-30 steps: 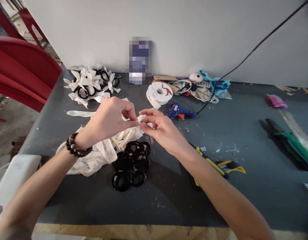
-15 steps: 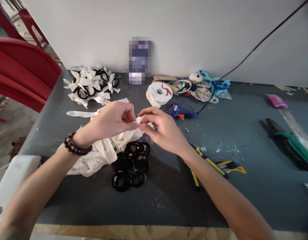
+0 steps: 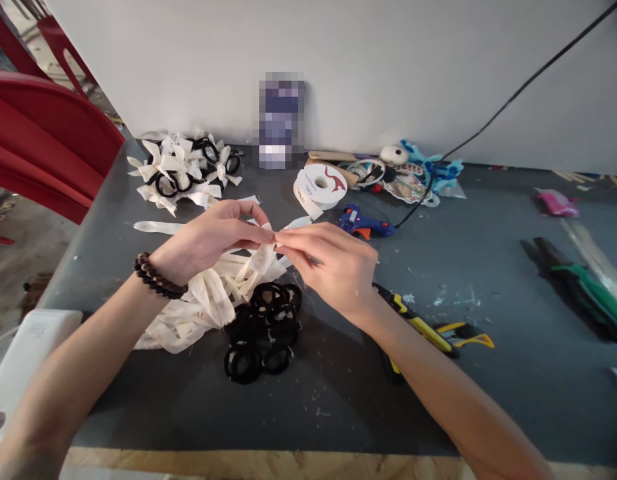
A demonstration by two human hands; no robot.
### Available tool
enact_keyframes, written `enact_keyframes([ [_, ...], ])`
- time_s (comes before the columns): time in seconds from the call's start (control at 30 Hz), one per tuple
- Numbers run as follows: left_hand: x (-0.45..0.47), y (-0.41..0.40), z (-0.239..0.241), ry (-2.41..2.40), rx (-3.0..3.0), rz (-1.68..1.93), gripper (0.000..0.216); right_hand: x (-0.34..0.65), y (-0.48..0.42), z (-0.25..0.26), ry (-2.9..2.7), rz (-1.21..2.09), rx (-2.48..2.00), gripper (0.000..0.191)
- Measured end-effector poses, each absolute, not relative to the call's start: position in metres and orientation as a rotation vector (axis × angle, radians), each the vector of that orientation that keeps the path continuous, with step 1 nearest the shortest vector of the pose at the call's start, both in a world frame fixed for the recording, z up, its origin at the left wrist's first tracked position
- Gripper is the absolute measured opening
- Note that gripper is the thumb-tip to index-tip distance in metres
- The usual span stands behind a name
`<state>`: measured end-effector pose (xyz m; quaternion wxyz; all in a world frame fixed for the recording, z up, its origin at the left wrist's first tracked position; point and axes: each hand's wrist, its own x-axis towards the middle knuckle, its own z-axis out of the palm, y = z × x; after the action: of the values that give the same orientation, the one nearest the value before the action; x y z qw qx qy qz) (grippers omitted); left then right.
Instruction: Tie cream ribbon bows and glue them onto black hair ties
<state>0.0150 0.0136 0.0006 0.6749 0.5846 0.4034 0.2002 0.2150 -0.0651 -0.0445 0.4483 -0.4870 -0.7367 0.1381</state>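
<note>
Pinching ribbon strip [image 3: 261, 259], left hand [image 3: 208, 238], right hand [image 3: 338, 268], both closed on it, fold hidden

Grey table [image 3: 488, 400] against white wall [image 3: 388, 60], red chairs [image 3: 43, 143] left

Pinching a cream ribbon strip [image 3: 262, 257] between left hand [image 3: 208, 240] and right hand [image 3: 338, 267], above ribbon pile [image 3: 203, 307] and black hair ties [image 3: 261, 333] on grey worktop [image 3: 338, 400], glue gun [image 3: 361, 227] near.

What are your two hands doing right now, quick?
The left hand is closed, pinching the ribbon strip.
The right hand is closed, pinching the same ribbon strip.
</note>
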Motion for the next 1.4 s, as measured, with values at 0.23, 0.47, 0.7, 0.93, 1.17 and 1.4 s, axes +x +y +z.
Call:
enact_keyframes([
  [0.23,0.017,0.014,0.000,0.844,1.238,0.487,0.009,0.210,-0.063,-0.043,-1.355,0.715,-1.309,0.010],
  [0.47,0.023,0.001,-0.004,1.019,1.481,0.634,0.017,0.208,-0.056,-0.057,-1.130,0.919,-1.239,0.010],
  [0.7,0.024,-0.002,-0.001,1.206,1.788,0.708,0.017,0.212,-0.053,-0.061,-1.089,0.875,-1.248,0.014],
  [0.93,0.020,0.006,-0.001,1.192,1.846,0.698,0.017,0.215,-0.048,-0.070,-1.017,0.870,-1.190,0.023],
  [1.17,0.018,0.007,-0.001,0.989,1.592,0.728,0.023,0.216,-0.052,-0.061,-1.111,0.733,-1.271,0.027],
  [1.4,0.026,0.001,-0.011,0.906,1.576,0.651,0.055,0.211,-0.059,-0.053,-1.284,0.739,-1.311,0.026],
])
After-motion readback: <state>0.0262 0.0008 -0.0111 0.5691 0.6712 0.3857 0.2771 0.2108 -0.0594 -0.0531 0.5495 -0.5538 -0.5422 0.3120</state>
